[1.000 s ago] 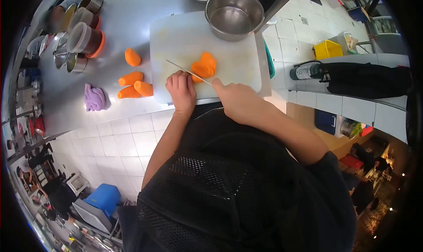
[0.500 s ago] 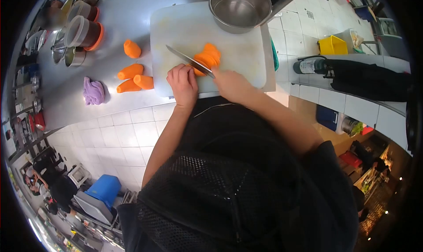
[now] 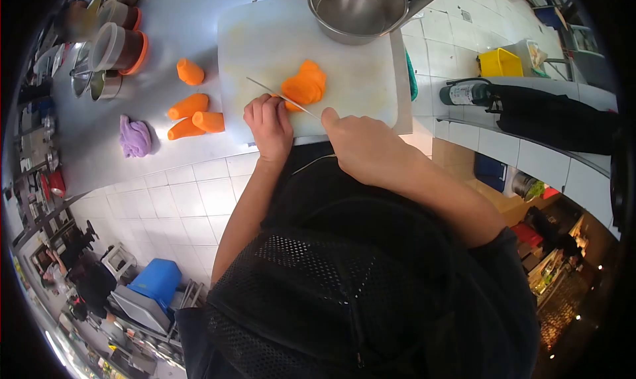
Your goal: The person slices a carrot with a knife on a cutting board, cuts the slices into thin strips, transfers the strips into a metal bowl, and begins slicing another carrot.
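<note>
My right hand (image 3: 364, 144) is closed round the handle of a kitchen knife (image 3: 275, 93), whose thin blade points to the upper left over the board. Beside the blade, my left hand (image 3: 268, 124) has its fingers curled together on a carrot, mostly hidden beneath them. Beyond the blade lies an overlapping pile of orange carrot slices (image 3: 305, 84). All this rests on a white cutting board (image 3: 358, 81). Left of the board, several peeled carrot pieces (image 3: 189, 106) lie on the steel counter (image 3: 179, 21).
A steel saucepan (image 3: 358, 11) stands at the board's far right corner. On the counter's left are a crumpled purple cloth (image 3: 135, 137) and lidded plastic tubs (image 3: 118, 48) beside metal containers (image 3: 105, 85). A yellow bin (image 3: 500, 63) stands to the right.
My right hand has come nearer and the knife's handle end has lowered, with the blade now seen more edge-on. The view has shifted slightly; my left hand stays beside the blade.
</note>
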Demonstrator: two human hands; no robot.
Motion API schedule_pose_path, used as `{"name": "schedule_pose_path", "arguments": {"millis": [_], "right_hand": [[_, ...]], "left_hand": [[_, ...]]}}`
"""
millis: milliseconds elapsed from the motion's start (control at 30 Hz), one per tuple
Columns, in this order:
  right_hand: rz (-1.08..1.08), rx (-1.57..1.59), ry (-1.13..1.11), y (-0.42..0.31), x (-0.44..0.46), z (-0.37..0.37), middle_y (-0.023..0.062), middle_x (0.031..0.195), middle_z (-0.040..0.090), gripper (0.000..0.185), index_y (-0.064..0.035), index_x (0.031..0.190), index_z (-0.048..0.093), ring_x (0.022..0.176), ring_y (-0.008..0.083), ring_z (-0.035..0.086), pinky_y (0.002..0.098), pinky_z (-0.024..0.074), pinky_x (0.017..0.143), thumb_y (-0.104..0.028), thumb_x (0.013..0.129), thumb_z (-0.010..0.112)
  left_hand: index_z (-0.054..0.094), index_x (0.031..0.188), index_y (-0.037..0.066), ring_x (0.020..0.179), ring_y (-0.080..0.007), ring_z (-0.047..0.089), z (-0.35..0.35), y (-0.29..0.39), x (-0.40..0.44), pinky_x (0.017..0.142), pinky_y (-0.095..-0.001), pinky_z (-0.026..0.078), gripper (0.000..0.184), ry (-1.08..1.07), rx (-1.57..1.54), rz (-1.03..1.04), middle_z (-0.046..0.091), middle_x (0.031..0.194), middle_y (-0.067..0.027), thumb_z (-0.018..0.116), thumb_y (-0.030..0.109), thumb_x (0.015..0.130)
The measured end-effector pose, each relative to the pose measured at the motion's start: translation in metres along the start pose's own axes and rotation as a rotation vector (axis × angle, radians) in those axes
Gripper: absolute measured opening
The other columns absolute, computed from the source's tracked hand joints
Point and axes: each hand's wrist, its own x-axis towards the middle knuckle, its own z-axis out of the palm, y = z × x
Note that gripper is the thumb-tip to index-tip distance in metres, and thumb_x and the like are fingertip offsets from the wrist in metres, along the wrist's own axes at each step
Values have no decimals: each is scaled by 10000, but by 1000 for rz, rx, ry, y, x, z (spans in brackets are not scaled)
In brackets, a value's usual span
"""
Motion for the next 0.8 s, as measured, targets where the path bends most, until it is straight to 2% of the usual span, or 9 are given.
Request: {"name": "schedule_pose_path", "arguments": {"millis": [233, 300, 400, 500, 633, 800], "right_hand": [[27, -3, 72, 37, 56, 73, 265, 798, 673, 288, 44, 1149, 469, 770, 477, 674, 575, 521, 697, 5, 878, 558], [45, 29, 90, 48, 60, 77, 258, 866, 708, 269, 22, 1173, 504, 826, 470, 703, 569, 550, 742, -80, 934, 577], [23, 114, 112, 55, 55, 70, 248, 874, 705, 274, -8, 1207, 507, 834, 487, 685, 581, 532, 739, -128, 969, 575], [-93, 120, 220, 58, 40, 68, 254, 810, 671, 224, -48, 1174, 500, 793, 488, 660, 590, 490, 688, -158, 997, 582], [-3, 89, 131, 61, 46, 70, 250, 817, 672, 228, -34, 1161, 500, 802, 485, 659, 586, 490, 697, -159, 993, 592], [-86, -1, 125, 38, 42, 46, 247, 814, 680, 248, 10, 1138, 499, 791, 468, 670, 573, 513, 709, -40, 909, 580]], "left_hand": [[622, 1079, 66, 1082, -344, 562, -2, -2, 2, 962, -461, 427, 217, -15, -13, 7, 639, 1119, -108, 700, 14, 883], [622, 1082, 68, 1083, -342, 564, 0, -4, 1, 960, -460, 429, 217, -13, -14, 7, 640, 1120, -108, 700, 17, 886], [621, 1085, 71, 1084, -342, 568, 2, -3, 5, 955, -456, 432, 215, 6, -17, -7, 640, 1122, -109, 701, 24, 891], [622, 1081, 71, 1087, -346, 571, -4, -1, 3, 955, -455, 430, 207, -18, -22, -36, 641, 1124, -111, 700, 28, 895], [620, 1085, 71, 1085, -346, 568, 0, 1, -3, 961, -456, 425, 204, 5, -4, -33, 640, 1126, -115, 696, 32, 900], [616, 1090, 70, 1091, -346, 562, 3, 0, -2, 968, -458, 418, 210, 22, 27, -34, 636, 1132, -116, 694, 34, 898]]}}
